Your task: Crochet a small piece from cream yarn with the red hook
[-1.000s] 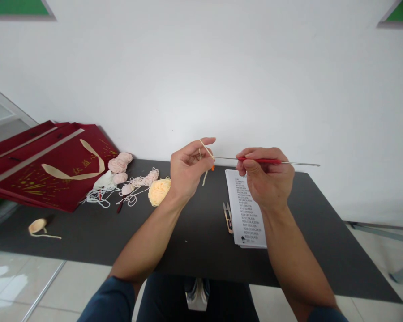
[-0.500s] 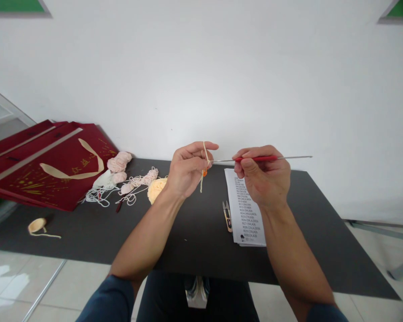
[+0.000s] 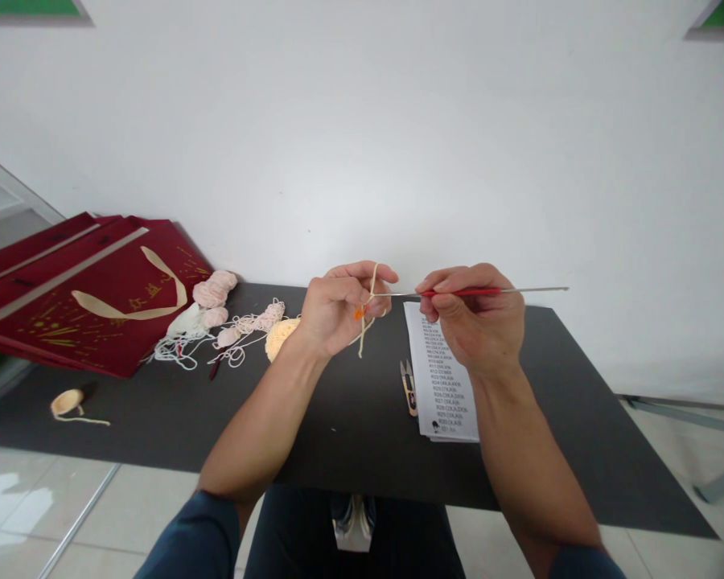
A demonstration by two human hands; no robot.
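Observation:
My left hand (image 3: 336,309) is raised over the black table (image 3: 350,418), fingers pinched on a strand of cream yarn (image 3: 367,315) that loops over the forefinger and hangs down. A small orange bit (image 3: 358,314) shows at my fingertips. My right hand (image 3: 476,322) grips a thin metal crochet hook with a red handle (image 3: 467,292); its tip meets the yarn at my left fingers. A pale yellow yarn ball (image 3: 279,336) lies on the table just behind my left wrist.
A printed sheet (image 3: 443,378) and small snips (image 3: 409,388) lie under my right hand. Pink yarn pieces (image 3: 214,293) and loose white thread (image 3: 181,350) sit at the left by dark red gift bags (image 3: 90,293). A small cream crochet piece (image 3: 66,404) rests near the left edge.
Both hands have come closer together and a little lower. The hook tip has moved left into the yarn loop, and the orange bit has shifted into my left fingertips.

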